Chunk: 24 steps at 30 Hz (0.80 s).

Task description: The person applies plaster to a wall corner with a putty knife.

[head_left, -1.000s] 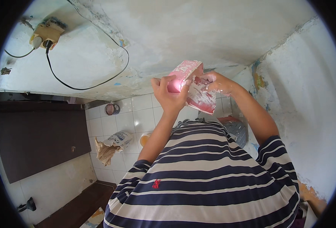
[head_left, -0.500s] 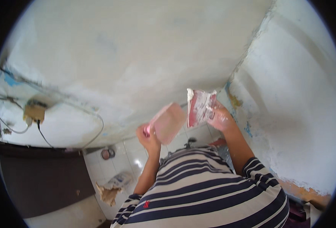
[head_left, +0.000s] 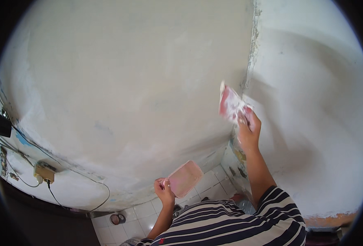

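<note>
Right grip (head_left: 249,125) clamped on its lower end, we hold the red spreader (head_left: 229,103), smeared white, up and to the left of that hand, its outer edge by the wall corner (head_left: 253,53); whether it touches the wall (head_left: 140,78), we cannot tell. Our left grip (head_left: 164,191), farther from the corner, is closed on the left end of the pink tub (head_left: 187,178), well below the spreader.

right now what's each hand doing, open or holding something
Left hand: closed, holding the pink container by its edge.
Right hand: closed, holding the paste-smeared pink spreader.
</note>
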{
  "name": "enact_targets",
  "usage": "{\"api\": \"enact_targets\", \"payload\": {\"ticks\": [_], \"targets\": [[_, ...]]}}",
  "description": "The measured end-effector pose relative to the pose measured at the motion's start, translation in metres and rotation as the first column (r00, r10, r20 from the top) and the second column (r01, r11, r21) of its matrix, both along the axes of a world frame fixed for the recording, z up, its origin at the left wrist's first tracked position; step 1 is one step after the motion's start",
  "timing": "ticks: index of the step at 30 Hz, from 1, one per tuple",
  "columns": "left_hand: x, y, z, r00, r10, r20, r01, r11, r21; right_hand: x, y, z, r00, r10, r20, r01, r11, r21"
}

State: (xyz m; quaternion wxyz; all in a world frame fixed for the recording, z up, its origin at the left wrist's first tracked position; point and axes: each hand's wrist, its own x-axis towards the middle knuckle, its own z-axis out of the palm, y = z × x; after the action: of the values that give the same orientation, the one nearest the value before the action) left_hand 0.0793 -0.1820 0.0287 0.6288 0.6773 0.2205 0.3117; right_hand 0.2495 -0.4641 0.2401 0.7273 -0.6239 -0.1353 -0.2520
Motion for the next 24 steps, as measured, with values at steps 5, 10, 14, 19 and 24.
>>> {"api": "enact_targets", "payload": {"ticks": [5,10,14,19,24], "targets": [[0.013,0.0,-0.013,1.0,-0.001,0.007,0.0,0.999,0.054,0.076,0.021,0.069,0.657,-0.416,0.628,0.669,0.707,-0.231],[0.002,0.001,-0.024,1.0,0.01,-0.012,-0.01,1.0,-0.005,0.126,0.05,0.04,0.535,-0.331,0.777,0.777,0.555,-0.298],[0.004,0.008,-0.03,0.995,0.055,-0.085,-0.055,0.998,-0.002,0.119,0.073,-0.046,0.611,-0.116,0.783,0.662,0.618,-0.424],[0.003,0.015,-0.031,0.994,0.082,-0.075,-0.079,0.996,0.039,0.079,0.064,-0.064,0.673,-0.076,0.736,0.565,0.694,-0.446],[-0.003,0.008,-0.025,0.981,0.076,-0.176,-0.085,0.995,-0.043,0.107,0.03,0.049,0.447,-0.349,0.824,0.777,0.608,-0.164]]}}
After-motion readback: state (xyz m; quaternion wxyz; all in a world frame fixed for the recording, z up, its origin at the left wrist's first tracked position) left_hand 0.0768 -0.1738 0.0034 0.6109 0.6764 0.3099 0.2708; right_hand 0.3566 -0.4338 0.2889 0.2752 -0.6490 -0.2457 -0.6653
